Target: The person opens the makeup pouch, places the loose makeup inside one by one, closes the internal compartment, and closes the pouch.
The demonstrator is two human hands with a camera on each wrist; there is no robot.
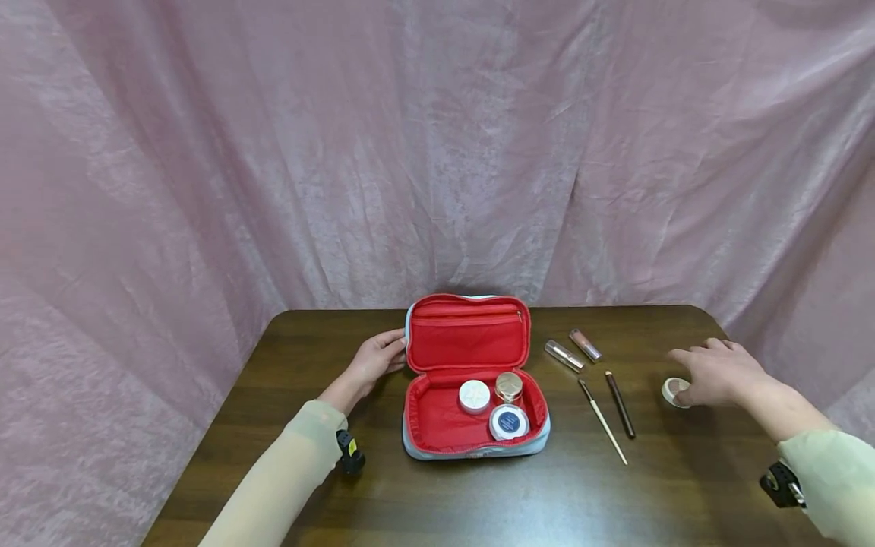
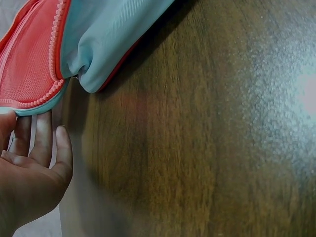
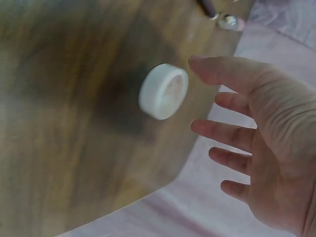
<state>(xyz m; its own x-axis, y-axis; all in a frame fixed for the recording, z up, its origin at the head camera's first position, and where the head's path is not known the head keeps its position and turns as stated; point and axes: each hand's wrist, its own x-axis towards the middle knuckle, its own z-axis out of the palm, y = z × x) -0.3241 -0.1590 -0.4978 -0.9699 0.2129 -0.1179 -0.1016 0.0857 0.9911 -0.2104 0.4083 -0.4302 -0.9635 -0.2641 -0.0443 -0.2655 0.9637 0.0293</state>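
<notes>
A cosmetic bag (image 1: 472,334) stands unzipped on the table, its red-lined lid upright. My left hand (image 1: 377,357) pinches the lid's left edge; in the left wrist view the thumb (image 2: 6,123) is on the lining side, with fingers behind the light-blue rim. Inside the bag lie a white round jar (image 1: 475,396), a gold-lidded jar (image 1: 509,386) and a round case with a dark blue label (image 1: 509,422). My right hand (image 1: 728,374) hovers, fingers spread, by a small white round compact (image 3: 163,91) on the table. The right wrist view shows a gap between the fingers and the compact.
Right of the bag lie a clear-and-silver tube (image 1: 564,355), a pink lip gloss tube (image 1: 585,346), a thin brush (image 1: 603,422) and a dark brown pencil (image 1: 620,405). A pink curtain (image 1: 437,152) hangs behind the wooden table (image 1: 451,501).
</notes>
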